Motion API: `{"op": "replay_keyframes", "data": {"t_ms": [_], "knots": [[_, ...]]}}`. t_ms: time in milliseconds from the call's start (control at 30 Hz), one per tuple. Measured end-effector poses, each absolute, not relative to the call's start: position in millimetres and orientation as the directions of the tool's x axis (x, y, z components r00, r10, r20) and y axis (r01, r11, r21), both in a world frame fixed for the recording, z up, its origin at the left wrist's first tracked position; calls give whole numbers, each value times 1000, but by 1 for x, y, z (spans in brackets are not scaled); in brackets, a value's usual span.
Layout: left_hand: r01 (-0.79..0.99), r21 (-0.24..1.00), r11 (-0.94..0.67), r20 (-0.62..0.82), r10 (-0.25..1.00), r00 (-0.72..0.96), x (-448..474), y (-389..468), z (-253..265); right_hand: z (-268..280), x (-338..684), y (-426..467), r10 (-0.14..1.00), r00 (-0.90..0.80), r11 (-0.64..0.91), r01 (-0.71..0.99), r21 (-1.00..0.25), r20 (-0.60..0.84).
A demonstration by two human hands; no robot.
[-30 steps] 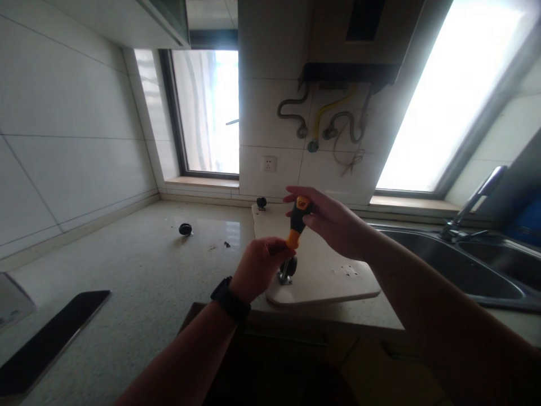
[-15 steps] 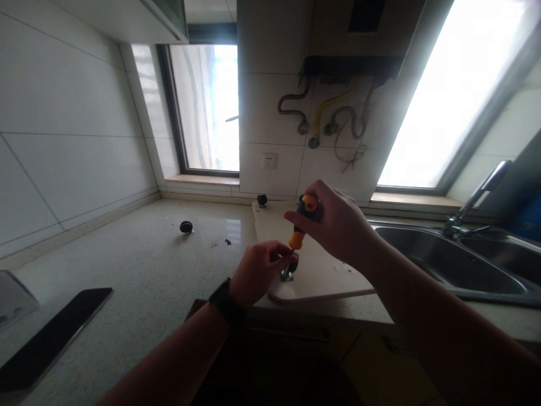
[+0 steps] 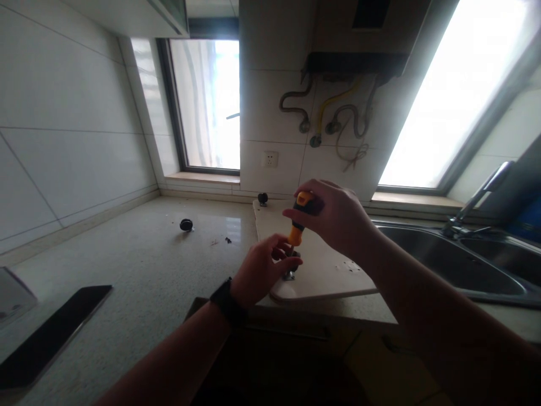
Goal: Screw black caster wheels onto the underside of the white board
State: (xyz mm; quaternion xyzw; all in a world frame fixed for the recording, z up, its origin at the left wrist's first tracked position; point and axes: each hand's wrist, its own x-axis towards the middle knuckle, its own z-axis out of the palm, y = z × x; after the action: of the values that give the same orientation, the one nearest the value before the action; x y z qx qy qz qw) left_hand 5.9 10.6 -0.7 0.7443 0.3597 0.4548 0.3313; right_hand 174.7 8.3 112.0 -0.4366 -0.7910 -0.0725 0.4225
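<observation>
My right hand [image 3: 336,217] is wrapped round the orange and black handle of a screwdriver [image 3: 296,234]. The screwdriver points down, slightly tilted, over a caster [image 3: 289,276] at the near left corner of a pale board [image 3: 316,282]. Low beside the shaft, my left hand [image 3: 262,262] curls its fingers and thumb about this caster. Those fingers hide much of the caster and the driver's tip. A second caster [image 3: 262,198] stands at the board's far left corner. Another black caster [image 3: 186,225] lies on the counter to the left.
Small dark bits [image 3: 228,241] lie on the speckled counter [image 3: 147,270]. A long black flat piece [image 3: 54,332] rests at the left. The steel sink [image 3: 456,265] and its tap [image 3: 479,192] are on the right. Pipes hang on the back wall under a heater.
My left fingers have shifted and opened slightly around the shaft, with the thumb now across the caster. The screwdriver handle has turned and tilted a little in my right hand. The view shifted slightly.
</observation>
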Motion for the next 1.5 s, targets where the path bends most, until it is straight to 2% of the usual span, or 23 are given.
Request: {"op": "replay_keyframes", "data": {"t_ms": [67, 133, 233, 300, 400, 467, 533, 667, 767, 833, 900, 967, 1000, 1067, 1133, 1267, 1333, 1400, 1500], "knots": [[239, 822, -517, 444, 844, 302, 8, 12, -3, 113, 170, 6, 608, -259, 561, 810, -174, 750], [235, 822, -518, 452, 846, 284, 9, 13, -5, 113, 169, 4, 627, -288, 574, 799, -178, 724], [192, 821, -537, 471, 829, 303, 8, 15, -6, 113, 174, 5, 655, -416, 709, 627, -323, 631], [169, 823, -542, 471, 818, 329, 6, 16, -5, 113, 179, 7, 660, -484, 746, 511, -427, 575], [156, 827, -540, 458, 809, 370, 4, 15, -4, 112, 184, 12, 729, -431, 684, 486, -543, 532], [167, 821, -546, 453, 801, 390, 3, 15, -4, 110, 184, 14, 751, -358, 656, 500, -566, 554], [198, 814, -546, 450, 808, 379, 4, 15, -4, 108, 183, 14, 726, -299, 662, 547, -512, 620], [204, 852, -483, 413, 858, 306, 8, 14, -5, 105, 177, 10, 620, -206, 629, 707, -322, 757], [171, 888, -427, 370, 884, 285, 10, 14, -4, 103, 176, 7, 611, -207, 624, 721, -303, 764], [173, 895, -412, 354, 890, 287, 11, 13, -3, 102, 180, 7, 658, -284, 686, 608, -400, 697], [190, 887, -421, 354, 884, 303, 9, 13, -2, 101, 185, 8, 695, -414, 719, 412, -559, 588], [203, 870, -449, 370, 867, 333, 8, 14, 0, 102, 189, 10, 699, -505, 681, 256, -686, 506], [203, 860, -468, 381, 855, 352, 7, 14, 0, 102, 190, 10, 707, -508, 662, 231, -713, 492], [194, 844, -500, 401, 828, 391, 6, 14, -1, 102, 190, 11, 742, -442, 648, 279, -709, 504], [199, 829, -523, 416, 813, 407, 6, 13, -3, 100, 186, 11, 758, -321, 652, 408, -640, 568], [236, 815, -529, 445, 833, 330, 9, 12, -8, 96, 176, 10, 598, -161, 647, 675, -355, 785], [232, 828, -510, 441, 849, 293, 9, 13, -10, 96, 174, 10, 579, -164, 625, 718, -306, 799], [222, 840, -495, 429, 857, 287, 9, 14, -11, 97, 177, 10, 641, -232, 660, 653, -371, 732], [206, 845, -494, 420, 850, 317, 7, 17, -10, 101, 185, 13, 693, -439, 721, 386, -576, 573]]}}
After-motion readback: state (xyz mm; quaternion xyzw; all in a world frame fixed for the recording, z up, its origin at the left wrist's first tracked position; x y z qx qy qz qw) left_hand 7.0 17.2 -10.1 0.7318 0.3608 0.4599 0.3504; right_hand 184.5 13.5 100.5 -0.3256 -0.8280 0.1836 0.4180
